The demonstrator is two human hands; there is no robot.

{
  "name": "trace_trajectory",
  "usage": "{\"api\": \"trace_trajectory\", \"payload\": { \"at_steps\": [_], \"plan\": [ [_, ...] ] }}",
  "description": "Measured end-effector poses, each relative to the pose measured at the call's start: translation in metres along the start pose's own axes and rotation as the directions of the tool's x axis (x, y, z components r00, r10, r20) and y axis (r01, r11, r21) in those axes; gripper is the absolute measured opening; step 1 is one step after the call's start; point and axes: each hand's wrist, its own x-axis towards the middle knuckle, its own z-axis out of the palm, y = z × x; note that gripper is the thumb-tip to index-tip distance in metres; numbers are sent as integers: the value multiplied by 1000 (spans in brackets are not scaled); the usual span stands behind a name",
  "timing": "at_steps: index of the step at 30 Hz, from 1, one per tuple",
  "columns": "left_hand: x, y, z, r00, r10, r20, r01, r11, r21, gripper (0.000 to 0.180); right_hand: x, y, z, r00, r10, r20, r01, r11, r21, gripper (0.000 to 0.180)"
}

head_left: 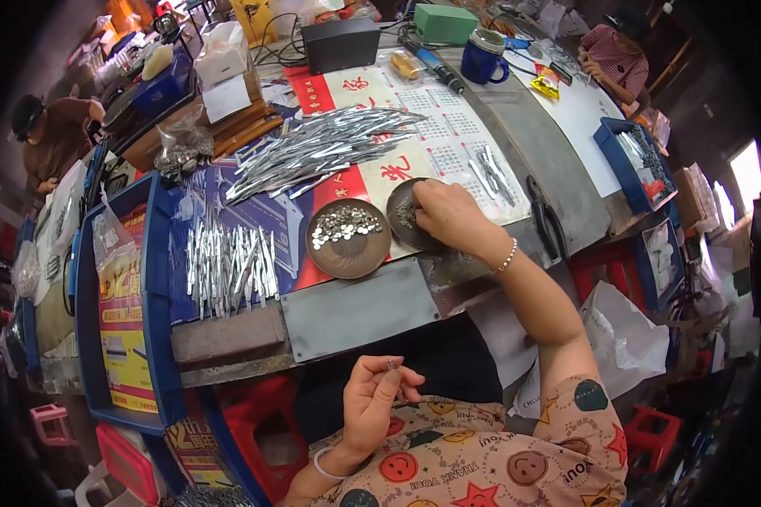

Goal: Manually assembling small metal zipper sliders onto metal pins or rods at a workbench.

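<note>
**Small-parts sorting at the bench, looks like a long way to go yet**

So the thing in hand is a tiny metal pin [390,363], pinched between thumb and forefinger of the left hand [372,406], held up off the bench, over the lap just below the near edge. Other fingers on that hand are curled loosely.

The right hand [451,215] is out over the right-hand dish [404,213], a shallow brown one near the middle of the bench, fingertips bunched together down in the little metal bits there. Can't tell whether it actually has one pinched or is just feeling around.

Touching it on the left sits a second brown dish [347,239] with a fair heap of small shiny pieces in it.

Further out: a row of short silver strips [228,266] laid out toward the left edge, and a big loose pile of longer silver strips [317,148] toward the far side. A few more strips [489,173] lie to the right, with black pliers [548,221] by the right edge.

My read: one piece is in the works, both dishes are well stocked and the strip piles are big, so most of the work is left.
</note>
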Motion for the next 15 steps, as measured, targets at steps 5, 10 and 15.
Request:
{"api": "trace_trajectory", "payload": {
  "at_steps": [5, 10, 15],
  "plan": [
    [6, 3, -4, 1000, -17, -17, 16, 999, -34, 19, 1, 9, -2, 999, 11, 41, -13, 998, 59, 11],
    [7, 2, -8, 1000, -17, 3, 17, 998, -57, 20, -3, 6, -15, 998, 27, 64, -39, 977, 210, 10],
    [8, 1, -8, 999, -45, -16, 43, 994, -102, 18, -16, 11, -17, 992, 123, -10, -104, 878, 466, 8]
  ]
}}
